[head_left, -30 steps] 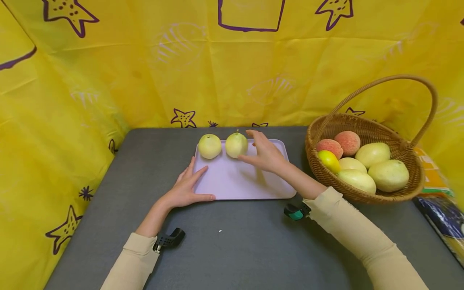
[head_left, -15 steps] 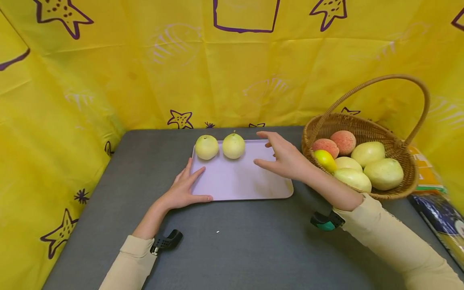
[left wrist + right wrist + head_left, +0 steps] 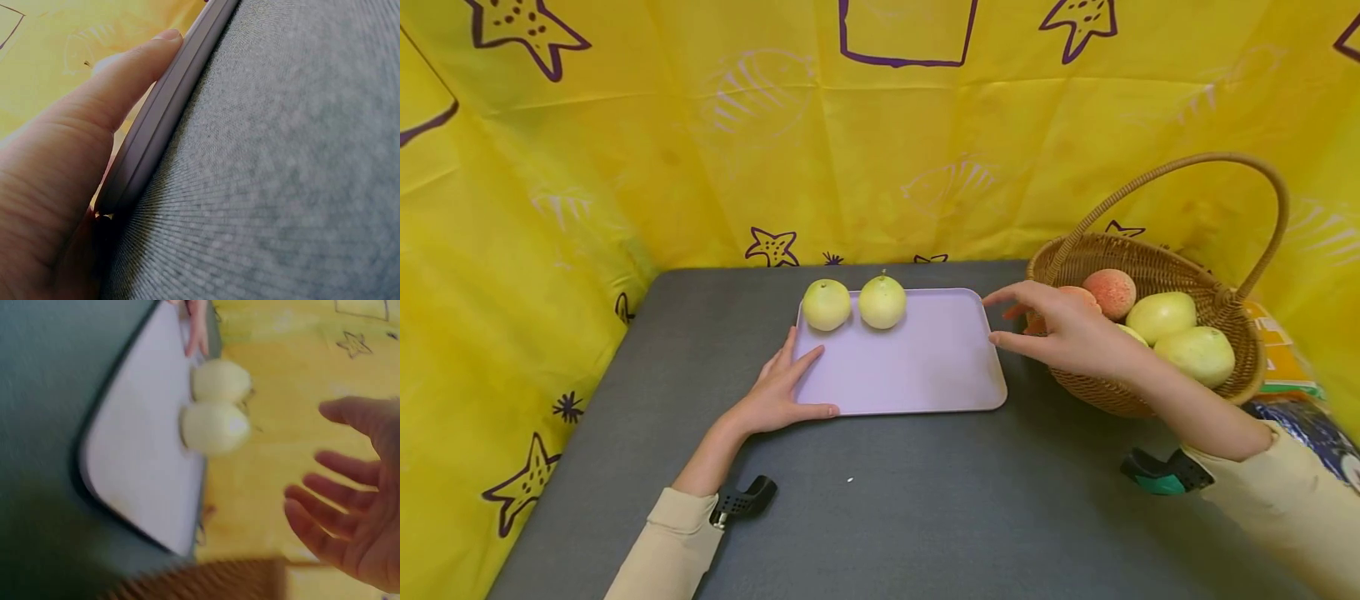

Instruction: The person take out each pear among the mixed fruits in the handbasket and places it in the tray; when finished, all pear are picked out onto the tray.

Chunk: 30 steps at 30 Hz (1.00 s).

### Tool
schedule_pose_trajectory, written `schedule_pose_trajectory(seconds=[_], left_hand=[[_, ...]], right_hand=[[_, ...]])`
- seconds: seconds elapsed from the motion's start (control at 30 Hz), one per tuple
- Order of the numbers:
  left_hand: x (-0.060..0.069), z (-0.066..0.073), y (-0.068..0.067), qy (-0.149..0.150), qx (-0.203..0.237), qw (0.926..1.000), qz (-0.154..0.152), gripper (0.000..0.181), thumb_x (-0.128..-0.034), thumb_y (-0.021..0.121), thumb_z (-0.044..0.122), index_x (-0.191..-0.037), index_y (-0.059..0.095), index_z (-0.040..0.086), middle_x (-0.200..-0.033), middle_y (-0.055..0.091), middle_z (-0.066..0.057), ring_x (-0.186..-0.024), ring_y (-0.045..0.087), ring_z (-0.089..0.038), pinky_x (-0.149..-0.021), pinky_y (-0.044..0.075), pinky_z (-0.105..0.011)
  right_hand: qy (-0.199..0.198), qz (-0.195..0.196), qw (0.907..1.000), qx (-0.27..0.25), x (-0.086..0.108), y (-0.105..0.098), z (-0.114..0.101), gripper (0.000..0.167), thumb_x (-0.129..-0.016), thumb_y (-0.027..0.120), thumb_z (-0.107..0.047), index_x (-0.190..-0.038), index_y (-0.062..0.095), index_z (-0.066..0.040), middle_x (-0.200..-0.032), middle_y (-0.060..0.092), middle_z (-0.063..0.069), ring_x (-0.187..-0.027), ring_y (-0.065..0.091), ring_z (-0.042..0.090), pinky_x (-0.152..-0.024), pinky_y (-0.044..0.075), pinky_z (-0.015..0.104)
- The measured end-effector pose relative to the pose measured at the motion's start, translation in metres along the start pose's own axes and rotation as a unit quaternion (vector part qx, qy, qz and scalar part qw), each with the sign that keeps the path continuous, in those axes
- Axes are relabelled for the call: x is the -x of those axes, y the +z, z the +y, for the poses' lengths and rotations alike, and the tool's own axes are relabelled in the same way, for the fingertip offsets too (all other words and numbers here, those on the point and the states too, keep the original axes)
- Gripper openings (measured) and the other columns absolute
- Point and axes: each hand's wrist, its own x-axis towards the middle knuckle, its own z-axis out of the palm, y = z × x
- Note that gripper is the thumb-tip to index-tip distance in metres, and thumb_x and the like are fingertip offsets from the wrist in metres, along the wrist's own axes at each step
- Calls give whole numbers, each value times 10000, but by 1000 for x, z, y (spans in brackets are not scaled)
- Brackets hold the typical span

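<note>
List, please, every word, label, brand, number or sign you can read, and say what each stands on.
No text can be read here.
Orange packet: any print is too small to read.
Dark blue packet: any print is too small and partly hidden.
Yellow backdrop: starfish and fish drawings, no readable lettering.
Tray: no lettering visible.

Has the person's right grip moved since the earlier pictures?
Yes: in the head view, the right grip has moved rightward off the tray, toward the basket.

The tray [image 3: 917,367] is lilac, its fruits [image 3: 882,303] pale green, the starfish-patterned cloth [image 3: 880,142] yellow.
</note>
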Motion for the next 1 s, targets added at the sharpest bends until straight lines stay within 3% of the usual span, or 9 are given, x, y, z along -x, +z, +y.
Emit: schedule_pose_trajectory(seconds=[0.2, 0.33, 0.57, 0.7, 0.83, 1.0], left_hand=[[0, 1, 0, -26, -24, 10000, -33, 1018, -744, 780, 568, -1538, 314, 132, -1601, -176, -171, -1429, 0, -483, -1066, 85, -689], [0, 0, 0, 26, -33, 10000, 11, 1011, -747, 781, 560, -1533, 322, 120, -1600, -167, -184, -1427, 6, -489, -1063, 84, -691], [1, 0, 0, 38, -47, 10000, 19, 1014, -747, 785, 554, -1532, 323, 109, -1598, -160, -198, -1423, 12, -495, -1058, 86, -693], [1, 1, 0, -17, -43, 10000, 0, 1020, -740, 788, 558, -1533, 322, 117, -1599, -163, -190, -1424, 9, -490, -1060, 91, -691], [1, 2, 0, -75, -37, 10000, -27, 1026, -735, 786, 567, -1536, 319, 127, -1602, -170, -175, -1426, 5, -486, -1062, 90, -692], [0, 1, 0, -67, -64, 10000, -11, 1018, -742, 786, 559, -1534, 320, 122, -1600, -167, -183, -1426, 7, -489, -1063, 88, -691]], right_hand=[[-457, -711, 9964, 32, 15, -40, 13, 263, -907, 707, -132, -1166, 662, -135, -1057, 684, -76, -868, 643, 51, -737, 550, 282], [-167, -1188, 9926, 167, 25, -61, 24, 255, -925, 691, -189, -1175, 651, -159, -1107, 644, -63, -905, 636, 49, -760, 541, 268], [480, -1672, 9827, 632, 38, -80, 48, 238, -901, 721, -262, -1115, 635, -205, -1082, 630, -110, -949, 624, 69, -770, 531, 284], [876, -2191, 9701, 569, 44, -87, 62, 312, -888, 731, -283, -1159, 610, -188, -1165, 617, -45, -1017, 620, 184, -798, 516, 329], [1318, -2845, 9493, 231, 45, -90, 71, 457, -862, 751, -314, -1238, 568, -130, -1270, 569, 77, -1105, 582, 296, -829, 501, 404], [1456, -3387, 9296, 13, 40, -90, 79, 569, -805, 800, -310, -1272, 549, -102, -1310, 550, 103, -1133, 554, 324, -869, 474, 485]])
